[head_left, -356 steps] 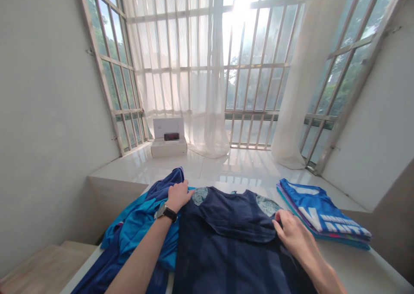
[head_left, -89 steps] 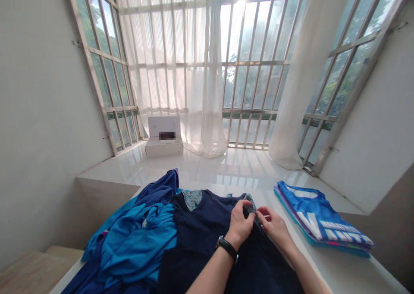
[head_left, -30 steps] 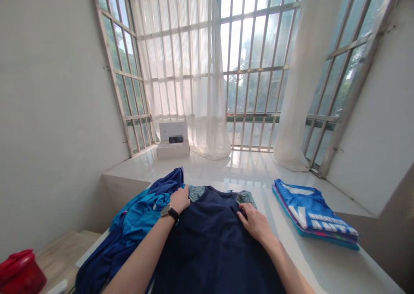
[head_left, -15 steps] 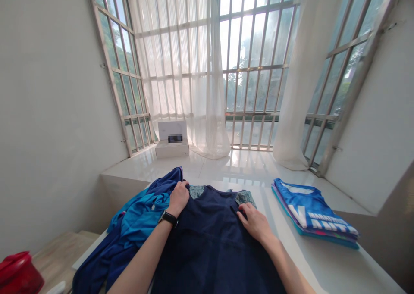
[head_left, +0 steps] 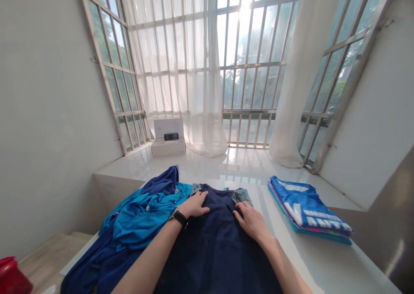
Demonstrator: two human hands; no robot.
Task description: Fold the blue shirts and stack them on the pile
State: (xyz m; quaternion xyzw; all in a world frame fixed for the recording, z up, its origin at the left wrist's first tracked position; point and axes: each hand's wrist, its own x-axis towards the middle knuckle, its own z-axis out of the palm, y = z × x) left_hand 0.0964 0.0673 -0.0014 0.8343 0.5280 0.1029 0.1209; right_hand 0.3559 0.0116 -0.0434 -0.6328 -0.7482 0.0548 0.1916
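A navy shirt (head_left: 216,251) with patterned patches at its shoulders lies spread out, its neckline away from me. My left hand (head_left: 194,204), with a dark watch on the wrist, rests on the shirt's upper left part, fingers stretched out and thumb apart. Near the right patterned patch, my right hand (head_left: 251,220) has its fingers curled, and a dark fold of the shirt's edge shows between thumb and fingers. Left of the shirt is a rumpled heap of blue clothes (head_left: 139,218), partly behind my left forearm.
To the right sits a stack of folded shirts (head_left: 310,207), a blue printed one on top. A white box (head_left: 168,146) stands at the back left before barred windows with sheer curtains (head_left: 207,91). A red object (head_left: 14,276) shows at the lower left corner.
My left hand has moved from the shirt's left shoulder edge inward to the right, its fingers now spread on the cloth. The right hand stays by the right shoulder. The view has shifted slightly.
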